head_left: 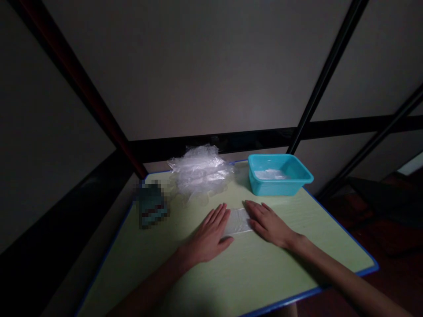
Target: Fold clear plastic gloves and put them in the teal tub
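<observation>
A folded clear plastic bag (238,221) lies flat on the pale green table (211,281). My left hand (211,235) rests on its left end, fingers stretched out and thumb apart. On its right end lies my right hand (267,223), palm down with the fingers extended. Neither hand grips anything. Beyond my left hand sits a loose, crumpled heap of clear plastic bags (201,171). Behind my right hand stands a turquoise plastic basin (277,188), with some flat, whitish clear plastic (271,174) inside it.
At the table's left edge is a dark greenish item (152,204), blurred into blocks, so its kind is unclear. The table has a blue edge (350,237). Pale panels with dark strips (214,140) rise just behind it. Dark shapes stand on the floor at right.
</observation>
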The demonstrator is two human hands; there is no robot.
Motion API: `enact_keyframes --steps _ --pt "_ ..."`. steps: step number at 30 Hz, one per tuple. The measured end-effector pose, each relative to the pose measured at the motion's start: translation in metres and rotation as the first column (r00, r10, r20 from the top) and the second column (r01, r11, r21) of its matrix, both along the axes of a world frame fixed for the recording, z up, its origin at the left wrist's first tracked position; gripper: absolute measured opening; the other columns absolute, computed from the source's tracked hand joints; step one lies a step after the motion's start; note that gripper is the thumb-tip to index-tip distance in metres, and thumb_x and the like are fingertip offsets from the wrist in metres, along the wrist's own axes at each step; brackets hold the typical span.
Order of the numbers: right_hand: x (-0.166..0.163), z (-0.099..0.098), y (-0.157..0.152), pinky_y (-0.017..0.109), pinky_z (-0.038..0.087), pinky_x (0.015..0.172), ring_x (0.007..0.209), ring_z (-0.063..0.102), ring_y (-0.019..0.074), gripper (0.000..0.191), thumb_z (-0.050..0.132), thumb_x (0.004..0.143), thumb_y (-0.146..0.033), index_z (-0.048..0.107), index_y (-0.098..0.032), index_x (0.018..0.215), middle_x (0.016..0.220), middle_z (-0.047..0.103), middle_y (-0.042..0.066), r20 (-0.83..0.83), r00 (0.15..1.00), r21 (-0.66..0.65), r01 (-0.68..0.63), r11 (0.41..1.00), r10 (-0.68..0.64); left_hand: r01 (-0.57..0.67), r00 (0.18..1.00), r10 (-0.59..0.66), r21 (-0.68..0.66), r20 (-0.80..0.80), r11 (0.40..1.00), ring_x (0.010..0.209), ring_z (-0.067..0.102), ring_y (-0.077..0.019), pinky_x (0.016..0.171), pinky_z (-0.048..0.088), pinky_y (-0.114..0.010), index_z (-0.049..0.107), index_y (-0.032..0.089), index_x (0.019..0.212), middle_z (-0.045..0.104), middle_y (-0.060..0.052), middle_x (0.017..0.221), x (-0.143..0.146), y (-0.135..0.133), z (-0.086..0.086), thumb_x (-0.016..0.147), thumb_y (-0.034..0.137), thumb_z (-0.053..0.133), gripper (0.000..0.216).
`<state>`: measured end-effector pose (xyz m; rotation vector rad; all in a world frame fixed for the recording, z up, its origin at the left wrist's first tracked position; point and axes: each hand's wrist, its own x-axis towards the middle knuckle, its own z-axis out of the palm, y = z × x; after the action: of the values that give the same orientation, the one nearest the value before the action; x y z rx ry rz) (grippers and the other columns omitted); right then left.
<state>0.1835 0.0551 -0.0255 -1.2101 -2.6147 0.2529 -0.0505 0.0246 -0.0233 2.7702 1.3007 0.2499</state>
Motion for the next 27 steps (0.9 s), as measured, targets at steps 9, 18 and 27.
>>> enact_keyframes --steps 9,18,27 --pt "0.012 0.037 -0.021 0.028 0.047 0.062 0.068 0.057 0.0157 0.036 0.038 0.085 -0.017 0.036 -0.012 0.121 0.080 0.061 0.005 -0.236 0.972 -0.346 -0.103 0.933 0.020 -0.195 0.981 0.189 0.211 0.049 0.958 0.128 0.024 -0.0257 0.103 0.022 -0.044 0.038 0.012 0.125 0.031 -0.014 0.138 -0.019 0.029 0.010 0.077 0.011 0.041 0.048" --pt "0.013 0.037 -0.035 0.032 0.042 0.065 0.079 0.054 0.0180 0.024 0.035 0.091 -0.017 0.059 -0.016 0.089 0.086 0.061 0.006 0.306 0.903 0.253 -0.382 0.889 0.301 0.035 0.997 -0.044 0.129 0.067 0.991 0.111 0.047 -0.0215 0.096 0.037 -0.036 0.053 0.014 0.110 0.055 -0.009 0.118 0.007 -0.024 0.015 0.077 0.008 0.039 0.037" --pt "0.003 0.019 -0.020 0.032 0.041 0.077 0.101 0.050 0.0190 0.021 0.037 0.089 -0.015 0.058 -0.014 0.088 0.105 0.059 0.008 0.259 0.876 0.282 -0.472 0.835 0.407 0.010 0.986 -0.024 0.083 0.164 0.996 0.104 0.051 -0.0216 0.091 0.042 -0.038 0.056 0.015 0.104 0.059 -0.009 0.110 0.010 -0.031 0.011 0.078 0.011 0.043 0.030"
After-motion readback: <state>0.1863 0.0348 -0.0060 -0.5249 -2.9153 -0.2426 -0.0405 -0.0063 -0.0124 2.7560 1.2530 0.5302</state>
